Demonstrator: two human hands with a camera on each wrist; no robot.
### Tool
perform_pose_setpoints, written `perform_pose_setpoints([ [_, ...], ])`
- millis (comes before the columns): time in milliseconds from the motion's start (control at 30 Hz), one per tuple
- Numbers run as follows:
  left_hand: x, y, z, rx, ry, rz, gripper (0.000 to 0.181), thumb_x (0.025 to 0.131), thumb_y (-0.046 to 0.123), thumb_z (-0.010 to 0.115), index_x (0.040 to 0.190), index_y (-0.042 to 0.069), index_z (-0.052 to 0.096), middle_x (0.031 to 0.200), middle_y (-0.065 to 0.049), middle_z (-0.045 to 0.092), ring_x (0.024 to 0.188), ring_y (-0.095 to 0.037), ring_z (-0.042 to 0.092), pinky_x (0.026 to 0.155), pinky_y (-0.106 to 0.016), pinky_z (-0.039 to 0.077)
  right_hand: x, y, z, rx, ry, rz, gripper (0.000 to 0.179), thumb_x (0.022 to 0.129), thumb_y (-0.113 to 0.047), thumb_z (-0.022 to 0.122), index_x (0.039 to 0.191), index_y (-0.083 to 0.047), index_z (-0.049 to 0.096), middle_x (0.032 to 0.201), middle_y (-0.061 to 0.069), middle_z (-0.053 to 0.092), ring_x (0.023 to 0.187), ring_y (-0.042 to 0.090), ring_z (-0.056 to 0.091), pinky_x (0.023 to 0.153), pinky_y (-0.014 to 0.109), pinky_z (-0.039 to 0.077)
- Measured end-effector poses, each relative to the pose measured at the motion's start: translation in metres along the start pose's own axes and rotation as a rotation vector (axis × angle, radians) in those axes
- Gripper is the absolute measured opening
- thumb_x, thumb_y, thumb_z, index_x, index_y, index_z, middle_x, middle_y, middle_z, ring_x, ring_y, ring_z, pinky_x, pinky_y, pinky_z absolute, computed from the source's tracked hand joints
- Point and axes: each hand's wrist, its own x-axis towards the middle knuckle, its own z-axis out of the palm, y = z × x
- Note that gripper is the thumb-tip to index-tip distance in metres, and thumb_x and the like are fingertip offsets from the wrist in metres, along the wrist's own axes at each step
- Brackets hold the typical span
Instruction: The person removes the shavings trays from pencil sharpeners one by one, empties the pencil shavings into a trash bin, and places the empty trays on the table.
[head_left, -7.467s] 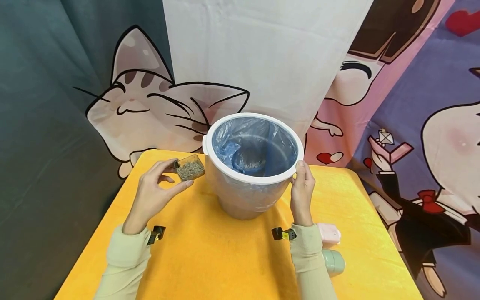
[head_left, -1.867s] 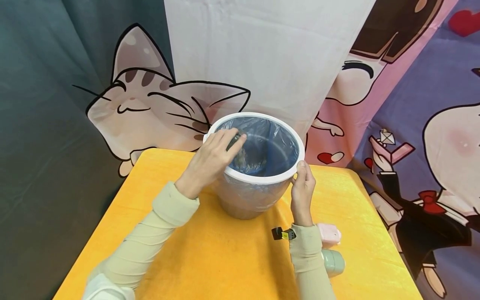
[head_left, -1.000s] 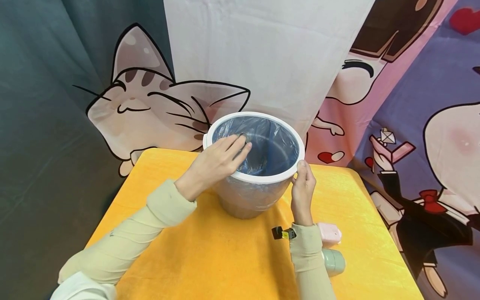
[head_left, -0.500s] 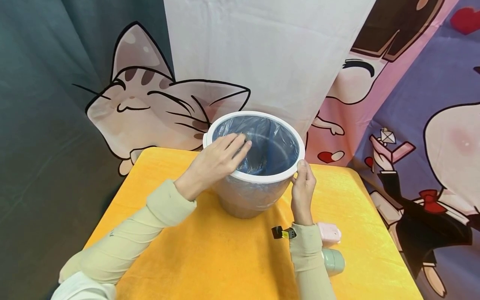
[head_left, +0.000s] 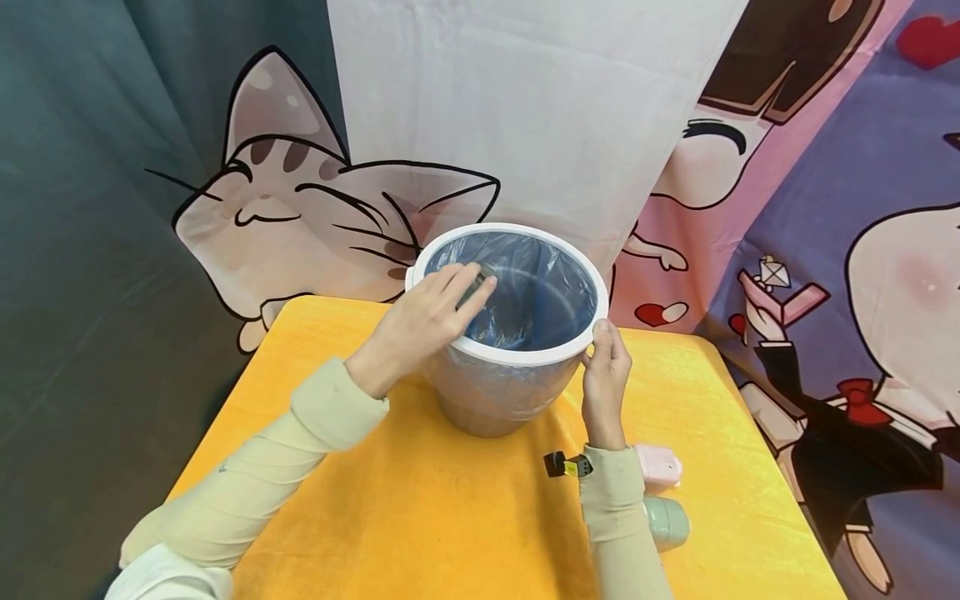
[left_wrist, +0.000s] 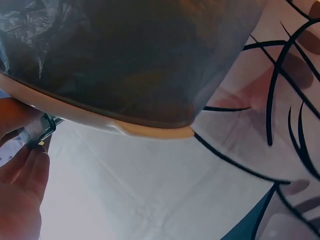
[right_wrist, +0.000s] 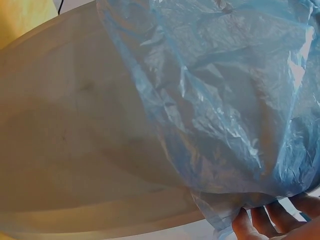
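Observation:
A trash can (head_left: 480,408) with a white rim (head_left: 517,358) and a thin blue plastic liner (head_left: 558,292) stands upright on the table. My left hand (head_left: 416,325) reaches over the rim's left side and pinches a small clear plastic box (left_wrist: 41,131) between thumb and fingers. In the head view the fingers hide most of that box, which is tipped over the can's opening. My right hand (head_left: 606,379) grips the rim at the right. The right wrist view shows its fingers (right_wrist: 265,222) curled at the edge, where the liner folds over outside.
On the yellow-covered table (head_left: 420,517), a pink object (head_left: 658,467) and a light green rounded object (head_left: 667,523) lie beside the right sleeve. A cartoon-printed curtain (head_left: 525,108) hangs right behind the table.
The left hand has carried the box, earlier upright with grey-brown bits in it, from left of the can to over its opening. Lately it has tilted slightly. The right hand stays put.

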Motion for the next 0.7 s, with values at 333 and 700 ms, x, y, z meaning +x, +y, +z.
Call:
perform_pose_setpoints([
  [333, -0.0034, -0.0053, -0.0012, -0.173, 0.036, -0.106, 0.037, 0.086, -0.012, 0.051, 0.121, -0.002, 0.056, 0.115, -0.023, 0.050, 0.103, -0.034, 0.050, 0.093, -0.039, 0.046, 0.0004, 0.0000, 0.0002, -0.012, -0.002, -0.007, 0.043, 0.096, -0.037, 0.044, 0.114, -0.001, 0.058, 0.109, 0.014, 0.055, 0.103, 0.023, 0.051, 0.094, 0.049, 0.043],
  [700, -0.0023, -0.0027, -0.0053, -0.301, 0.066, -0.198, 0.058, 0.070, 0.002, 0.076, 0.123, -0.005, 0.052, 0.115, -0.024, 0.048, 0.104, -0.034, 0.048, 0.091, -0.037, 0.047, -0.0006, -0.0003, -0.0006, -0.004, -0.007, -0.001, 0.042, 0.096, -0.037, 0.044, 0.120, -0.005, 0.058, 0.117, 0.013, 0.056, 0.108, 0.023, 0.051, 0.096, 0.050, 0.042],
])
